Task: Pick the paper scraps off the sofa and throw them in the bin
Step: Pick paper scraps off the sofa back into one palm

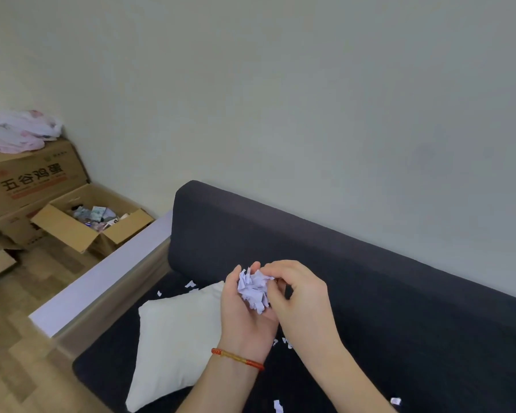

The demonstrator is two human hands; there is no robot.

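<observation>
Left hand: the left hand (pixel 246 305) is turned palm up above the sofa (pixel 370 281), fingers cupped round a bunch of paper scraps (pixel 255 289) lying in the palm.
Right hand: the right hand (pixel 300 296) sits just beside the left one, touching it, its thumb and fingertips (pixel 268 268) pinching at the top of the bunch.
Bunch of scraps: white, torn and crumpled, held between both hands over the sofa seat, in front of the backrest.
Loose scraps: a few lie on the sofa seat behind the pillow (pixel 176 347); a few (pixel 282 342) lie under the wrists; two more (pixel 277 405) lie at the near edge of the seat.
Pillow: white, on the sofa seat, just left of the left hand.
Bracelet: a red and gold cord (pixel 237 358) round the left wrist.
Boxes: an open cardboard box (pixel 81 231) with mixed litter stands on the floor, left of the sofa and well apart from it, beside stacked closed boxes.
</observation>
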